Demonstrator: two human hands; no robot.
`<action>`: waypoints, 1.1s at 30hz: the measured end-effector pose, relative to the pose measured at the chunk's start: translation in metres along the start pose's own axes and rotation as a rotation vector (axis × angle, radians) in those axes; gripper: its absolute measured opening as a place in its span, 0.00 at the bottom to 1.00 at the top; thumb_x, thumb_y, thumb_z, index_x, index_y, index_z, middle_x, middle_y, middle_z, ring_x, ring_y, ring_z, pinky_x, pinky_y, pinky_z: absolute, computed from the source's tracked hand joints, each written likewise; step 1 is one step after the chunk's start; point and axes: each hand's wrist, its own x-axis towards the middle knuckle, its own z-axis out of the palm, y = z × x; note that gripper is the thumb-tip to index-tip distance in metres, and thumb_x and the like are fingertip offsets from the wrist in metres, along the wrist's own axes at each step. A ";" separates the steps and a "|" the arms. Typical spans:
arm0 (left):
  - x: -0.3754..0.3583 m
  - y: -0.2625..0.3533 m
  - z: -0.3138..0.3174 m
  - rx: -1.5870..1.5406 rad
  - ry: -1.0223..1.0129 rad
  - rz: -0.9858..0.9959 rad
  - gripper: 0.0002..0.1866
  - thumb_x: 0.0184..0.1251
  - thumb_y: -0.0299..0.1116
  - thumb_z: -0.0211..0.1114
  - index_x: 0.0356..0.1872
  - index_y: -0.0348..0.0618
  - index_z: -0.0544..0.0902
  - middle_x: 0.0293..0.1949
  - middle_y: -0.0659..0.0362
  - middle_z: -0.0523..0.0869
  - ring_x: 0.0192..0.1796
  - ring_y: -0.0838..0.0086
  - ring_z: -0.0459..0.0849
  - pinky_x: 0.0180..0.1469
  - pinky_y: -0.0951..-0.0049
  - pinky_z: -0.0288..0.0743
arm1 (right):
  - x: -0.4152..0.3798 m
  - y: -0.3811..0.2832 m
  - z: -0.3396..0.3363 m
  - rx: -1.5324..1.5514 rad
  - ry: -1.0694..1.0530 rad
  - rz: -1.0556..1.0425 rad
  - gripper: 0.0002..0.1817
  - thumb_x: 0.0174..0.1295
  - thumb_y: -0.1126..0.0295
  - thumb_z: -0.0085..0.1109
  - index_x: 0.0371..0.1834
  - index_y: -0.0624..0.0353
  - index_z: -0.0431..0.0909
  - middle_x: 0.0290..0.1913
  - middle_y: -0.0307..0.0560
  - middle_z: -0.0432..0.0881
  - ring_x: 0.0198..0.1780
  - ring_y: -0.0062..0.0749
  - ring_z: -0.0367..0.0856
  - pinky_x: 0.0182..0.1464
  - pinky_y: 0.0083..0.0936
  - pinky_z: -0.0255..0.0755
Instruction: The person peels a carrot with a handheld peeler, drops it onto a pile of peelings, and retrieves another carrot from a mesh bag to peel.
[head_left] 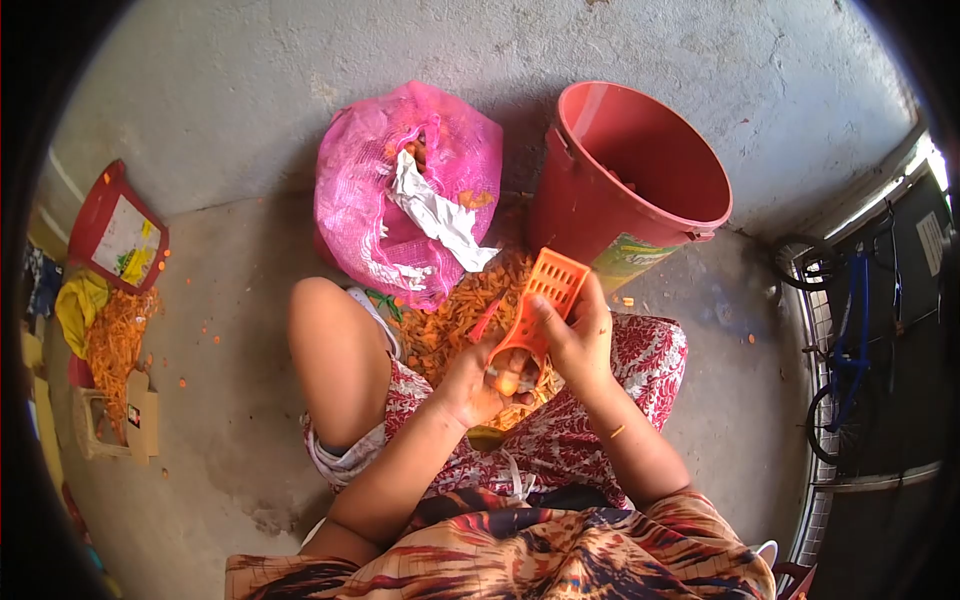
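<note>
An orange slotted plastic tool (556,284) is held above my lap, with my right hand (582,335) closed round its upper part, thumb on its face. At the tool's lower end, my left hand (480,385) is closed around an orange piece (507,382) that looks like carrot. A small red handle-like object (487,318) shows just above my left hand. Beneath both hands lies a heap of orange shreds and slices (440,340) between my legs.
A pink mesh sack (345,200) with white torn material (435,212) stands ahead, beside a tall red bucket (600,205). At the left are a tipped red tub (95,215), more orange shreds (115,335) and a cardboard box (143,415). A blue bicycle (852,350) is at the right.
</note>
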 end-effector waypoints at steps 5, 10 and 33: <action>-0.009 -0.004 0.005 0.193 -0.055 0.045 0.23 0.63 0.50 0.42 0.43 0.38 0.69 0.25 0.59 0.72 0.30 0.74 0.72 0.32 0.68 0.71 | 0.055 0.049 -0.059 -0.227 0.456 -0.150 0.13 0.55 0.76 0.52 0.43 0.63 0.65 0.32 0.43 0.76 0.25 0.18 0.74 0.25 0.12 0.70; -0.004 -0.002 -0.005 -0.039 -0.017 0.002 0.20 0.61 0.49 0.45 0.44 0.44 0.70 0.26 0.59 0.73 0.30 0.73 0.73 0.32 0.69 0.71 | 0.024 -0.006 -0.026 0.067 0.169 0.086 0.15 0.53 0.74 0.55 0.41 0.64 0.63 0.34 0.46 0.75 0.34 0.24 0.75 0.35 0.18 0.72; -0.002 0.001 0.002 -0.027 0.083 -0.101 0.20 0.60 0.51 0.48 0.45 0.47 0.70 0.29 0.60 0.73 0.30 0.74 0.72 0.26 0.72 0.70 | 0.017 -0.005 -0.020 0.099 0.137 0.047 0.17 0.54 0.74 0.54 0.46 0.64 0.62 0.33 0.45 0.75 0.31 0.21 0.75 0.31 0.16 0.72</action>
